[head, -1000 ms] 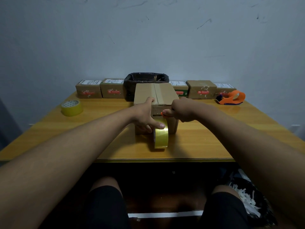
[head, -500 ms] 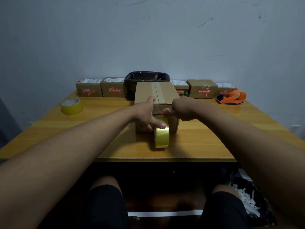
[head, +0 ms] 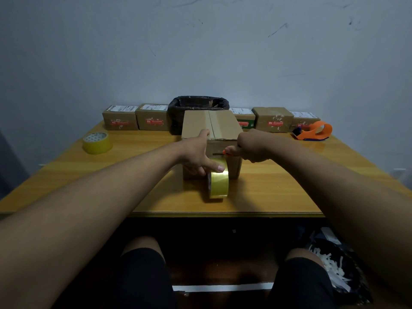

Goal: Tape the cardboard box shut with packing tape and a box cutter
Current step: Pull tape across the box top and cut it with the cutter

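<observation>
A plain cardboard box [head: 225, 124] stands in the middle of the wooden table [head: 278, 188], flaps closed, with a strip of tape along its top seam. A yellow roll of packing tape [head: 219, 185] hangs against the box's front face, still joined to that strip. My left hand [head: 197, 156] rests spread on the box's front, thumb pressing the top of the roll. My right hand [head: 250, 146] is closed on an orange box cutter [head: 224, 153], whose blade lies across the tape on the front face.
Several small labelled boxes [head: 120, 118] line the back edge on both sides of a black-lined bin [head: 198, 103]. A second yellow tape roll [head: 97, 142] lies at the left. An orange tape dispenser [head: 314, 131] sits at the back right.
My right hand has shifted slightly right, and the cutter's blade now shows across the tape. My left hand and the roll stay in place.
</observation>
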